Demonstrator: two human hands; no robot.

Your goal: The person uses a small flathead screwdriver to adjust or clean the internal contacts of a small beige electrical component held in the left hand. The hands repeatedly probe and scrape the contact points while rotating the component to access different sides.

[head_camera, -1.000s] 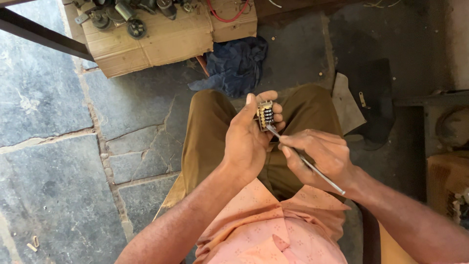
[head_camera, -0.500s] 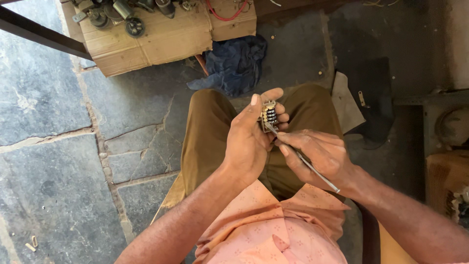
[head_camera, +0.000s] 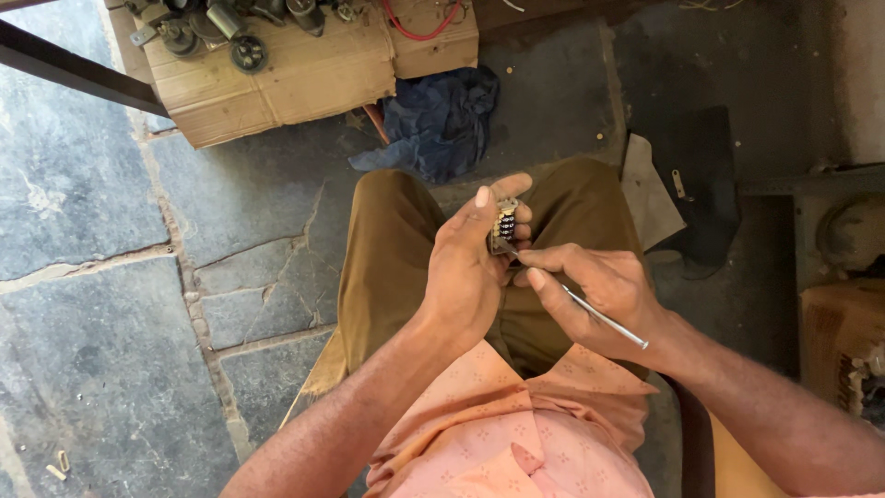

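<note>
Little had shifted since half a second earlier: both hands sat slightly lower over the lap, rod still angled into the part.

Small metal part point(head_camera: 504, 224), ribbed, dark and brassy, was pinched in the left hand point(head_camera: 470, 272) between thumb and fingers, above the knees. Right hand point(head_camera: 595, 290) gripped a thin metal rod point(head_camera: 590, 312) like a pen, tip touching the part's lower edge.

Judgement: work goes best with the left hand clamped firm, the rod steered by small finger motions, and the tip kept from slipping toward the thumb.

Beyond the knees: blue cloth point(head_camera: 442, 124) on the stone floor point(head_camera: 111, 277), touching the front edge of a cardboard box point(head_camera: 277, 78) carrying metal pieces. Grey sheet point(head_camera: 650, 198) lay by the right knee.

Part's far face was hidden by fingers; the tip's contact was too small to read. Box was cut off at the top edge.
</note>
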